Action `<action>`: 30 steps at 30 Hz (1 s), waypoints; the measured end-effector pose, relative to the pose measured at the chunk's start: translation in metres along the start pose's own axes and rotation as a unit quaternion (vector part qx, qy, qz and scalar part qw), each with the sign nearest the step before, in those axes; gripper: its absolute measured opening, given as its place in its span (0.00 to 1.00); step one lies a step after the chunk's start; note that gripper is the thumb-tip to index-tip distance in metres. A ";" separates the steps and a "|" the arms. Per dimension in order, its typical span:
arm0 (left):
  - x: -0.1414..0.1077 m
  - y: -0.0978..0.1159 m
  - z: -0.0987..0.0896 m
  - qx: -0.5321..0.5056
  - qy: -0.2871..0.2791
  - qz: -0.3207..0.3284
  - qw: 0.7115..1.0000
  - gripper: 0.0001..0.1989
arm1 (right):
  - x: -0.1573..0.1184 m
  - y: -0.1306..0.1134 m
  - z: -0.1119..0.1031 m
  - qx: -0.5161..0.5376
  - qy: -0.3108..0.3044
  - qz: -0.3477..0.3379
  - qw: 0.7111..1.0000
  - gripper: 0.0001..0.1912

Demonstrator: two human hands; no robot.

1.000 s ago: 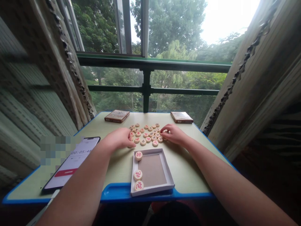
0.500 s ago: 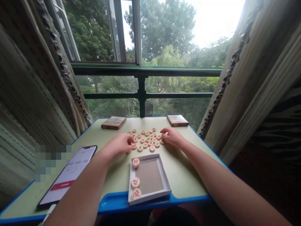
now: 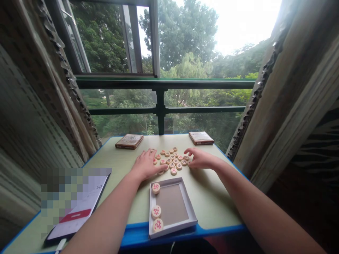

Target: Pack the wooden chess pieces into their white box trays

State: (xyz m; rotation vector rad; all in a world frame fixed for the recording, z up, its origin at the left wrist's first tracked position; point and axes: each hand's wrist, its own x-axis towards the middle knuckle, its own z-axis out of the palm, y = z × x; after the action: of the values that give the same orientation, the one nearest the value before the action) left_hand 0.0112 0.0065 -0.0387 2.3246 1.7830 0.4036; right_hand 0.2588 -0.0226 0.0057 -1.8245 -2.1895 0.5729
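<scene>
Round wooden Chinese chess pieces (image 3: 173,171) with red or dark characters lie in a loose cluster mid-table. My left hand (image 3: 145,165) is spread over the cluster's left side, palm down, covering some pieces. At the right edge of the cluster, my right hand (image 3: 201,158) has its thumb and fingers apart beside the outermost pieces, with nothing seen between them. Nearer to me sits a shallow white box tray (image 3: 192,218). Three red-lettered pieces lie along its left wall: one at the top corner (image 3: 156,188), two lower down (image 3: 158,224).
Two flat brown boxes (image 3: 129,141) (image 3: 201,138) lie at the table's far corners. A phone (image 3: 79,211) with a cable rests at the left. The table (image 3: 222,208) has a blue rim. Curtains (image 3: 53,106) and a green-railed window (image 3: 160,102) stand beyond.
My left hand has moved right and spread flat over the pieces, where its fingers were curled at the left edge. My right hand stays by the right edge. The view has shifted slightly.
</scene>
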 end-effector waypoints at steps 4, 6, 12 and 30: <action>0.008 0.002 0.001 -0.023 0.036 -0.001 0.999 0.46 | 0.022 -0.005 0.015 -0.027 0.103 -0.081 0.991 0.19; 0.012 0.001 0.000 -0.056 0.065 -0.005 0.996 0.41 | 0.040 -0.010 0.018 -0.076 0.135 -0.120 0.981 0.18; 0.018 -0.006 -0.002 -0.135 0.158 -0.042 0.977 0.31 | 0.092 -0.025 0.006 -0.098 -0.001 -0.194 0.976 0.10; -0.025 0.036 -0.031 -0.141 0.217 0.238 0.936 0.22 | -0.001 -0.043 0.014 0.614 -0.135 -0.099 0.772 0.12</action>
State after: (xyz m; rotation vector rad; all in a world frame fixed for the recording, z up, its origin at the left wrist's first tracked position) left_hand 0.0279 -0.0281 -0.0006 2.5627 1.1593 1.2407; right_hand 0.2149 -0.0315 0.0117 -0.7845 -1.3569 1.7339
